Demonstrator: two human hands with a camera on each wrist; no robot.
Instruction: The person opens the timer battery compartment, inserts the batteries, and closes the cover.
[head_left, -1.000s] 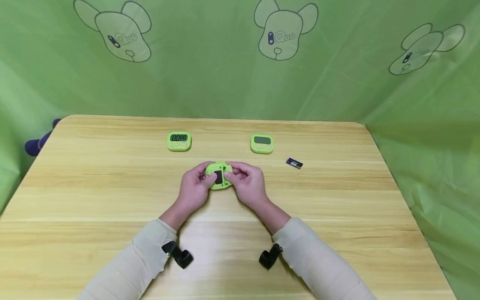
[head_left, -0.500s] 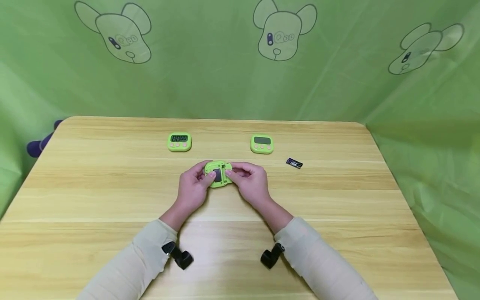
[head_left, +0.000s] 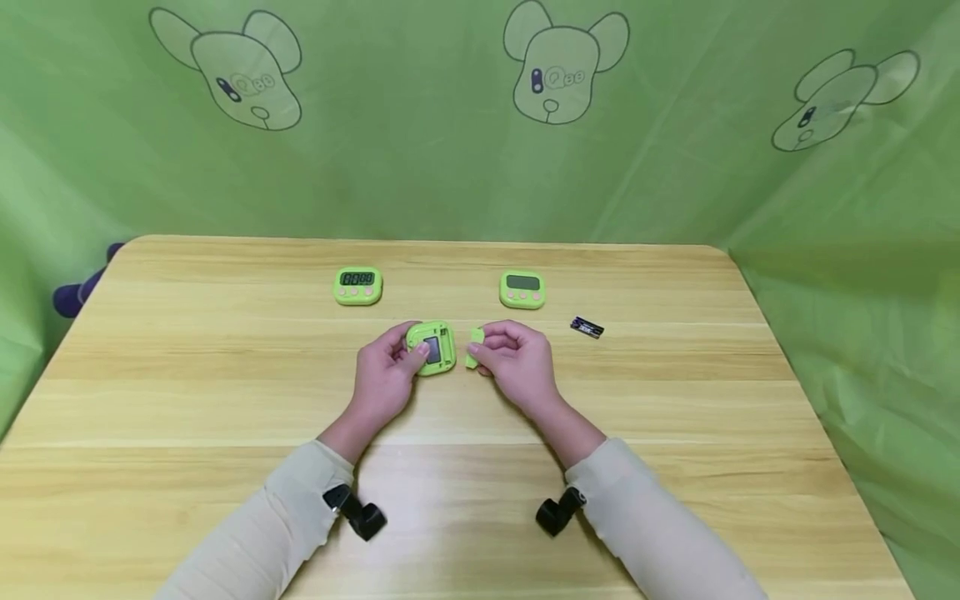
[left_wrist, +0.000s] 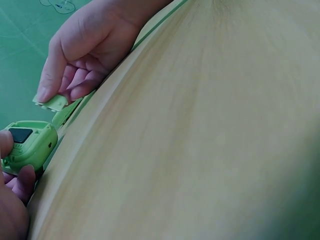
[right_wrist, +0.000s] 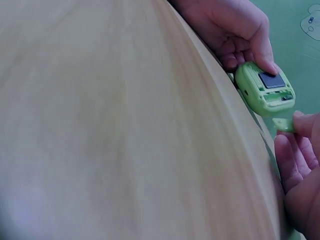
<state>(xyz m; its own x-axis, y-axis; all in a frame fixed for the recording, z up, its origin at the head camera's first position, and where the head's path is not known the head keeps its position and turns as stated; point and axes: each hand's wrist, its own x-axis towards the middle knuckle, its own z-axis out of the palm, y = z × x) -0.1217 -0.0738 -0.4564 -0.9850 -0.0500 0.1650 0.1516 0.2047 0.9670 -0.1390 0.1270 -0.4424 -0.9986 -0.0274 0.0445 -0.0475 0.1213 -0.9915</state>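
Note:
My left hand (head_left: 384,371) grips a green digital timer (head_left: 444,343) with its back turned up, thumb resting by a dark square pad (right_wrist: 271,80). Along one side of that back, the battery slot (right_wrist: 280,97) lies uncovered; I see no battery in it. Between thumb and fingers, my right hand (head_left: 516,363) pinches the small green battery cover (head_left: 474,348), held a short gap to the right of the timer. In the left wrist view the cover (left_wrist: 51,103) shows small tabs along its edge.
Toward the back of the wooden table (head_left: 675,400) lie two more green timers: the left one (head_left: 357,286) displays digits, the right one (head_left: 522,289) has a blank screen. Black batteries (head_left: 587,327), apparently a pair, lie right of them. A green curtain (head_left: 420,167) hangs behind.
The battery cover has come off the held timer. My right hand has moved right with it, opening a gap, while my left hand keeps the timer in nearly the same place.

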